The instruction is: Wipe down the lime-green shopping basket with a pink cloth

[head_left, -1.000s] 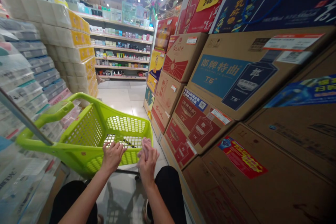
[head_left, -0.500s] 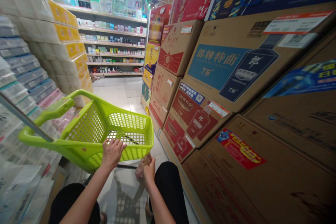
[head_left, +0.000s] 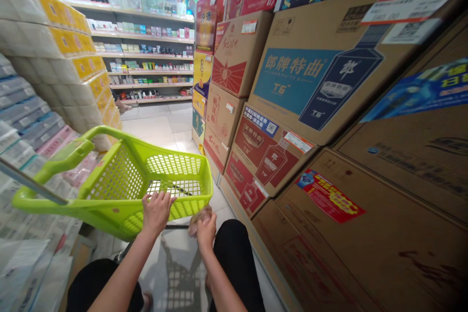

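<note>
While the left hand (head_left: 158, 212) hooks its bent fingers over the near rim of a green shopping cart (head_left: 98, 212), the right hand (head_left: 206, 234) bunches a crumpled, dull pink cloth (head_left: 196, 222) in its curled fingers. The cloth juts out to the left of the right hand, lower than the left hand and below the cart's near corner; whether it touches the cart is hard to tell. The cart's basket spreads ahead of the 2 hands and left of them, with its handle well left of the left hand. A black-clad knee (head_left: 234, 253) stands just right of the right hand. Stacked cartons (head_left: 281, 90) rise farther right, and tissue packs (head_left: 29, 44) are piled beyond the left hand.
</note>
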`<state>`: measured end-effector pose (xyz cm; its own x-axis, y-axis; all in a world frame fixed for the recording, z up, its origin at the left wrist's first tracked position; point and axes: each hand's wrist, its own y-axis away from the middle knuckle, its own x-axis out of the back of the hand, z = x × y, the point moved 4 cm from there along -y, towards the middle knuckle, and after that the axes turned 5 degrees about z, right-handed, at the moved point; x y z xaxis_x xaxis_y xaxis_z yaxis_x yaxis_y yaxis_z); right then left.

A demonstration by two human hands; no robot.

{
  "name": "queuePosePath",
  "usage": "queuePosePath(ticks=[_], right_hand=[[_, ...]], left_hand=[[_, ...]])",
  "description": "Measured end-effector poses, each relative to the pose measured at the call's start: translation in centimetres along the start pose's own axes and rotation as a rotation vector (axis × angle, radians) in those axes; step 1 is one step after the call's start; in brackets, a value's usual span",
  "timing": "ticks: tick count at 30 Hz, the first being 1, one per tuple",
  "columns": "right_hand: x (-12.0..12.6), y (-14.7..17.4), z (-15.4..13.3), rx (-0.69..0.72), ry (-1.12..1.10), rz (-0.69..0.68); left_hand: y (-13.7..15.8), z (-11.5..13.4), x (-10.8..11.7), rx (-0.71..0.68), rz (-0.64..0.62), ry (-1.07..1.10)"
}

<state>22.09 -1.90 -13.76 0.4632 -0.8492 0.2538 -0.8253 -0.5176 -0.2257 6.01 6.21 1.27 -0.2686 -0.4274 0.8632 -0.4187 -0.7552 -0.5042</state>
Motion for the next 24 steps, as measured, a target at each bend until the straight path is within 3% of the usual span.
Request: queuePosePath(ticks=[5, 12, 19, 24], right_hand=[[0.2, -0.3, -3.1, -0.040, -0.167, -0.040], [-0.9, -0.4, -1.8, -0.197, -0.269, 0.042], [-1.0, -1.6, -3.2, 0.029, -0.204, 0.127], [-2.3, -1.0, -0.3, -0.048, -0.210, 0.064]], left_hand=[[-0.3, 0.4, -0.3, 0.004, -0.017, -0.048], [-0.6, 1.0, -0.6, 0.031, -0.044, -0.054], [-1.0, 1.8, -0.7, 0.035, -0.039, -0.089], [-1.1, 2.2, -0.7, 0.034, -0.025, -0.101]])
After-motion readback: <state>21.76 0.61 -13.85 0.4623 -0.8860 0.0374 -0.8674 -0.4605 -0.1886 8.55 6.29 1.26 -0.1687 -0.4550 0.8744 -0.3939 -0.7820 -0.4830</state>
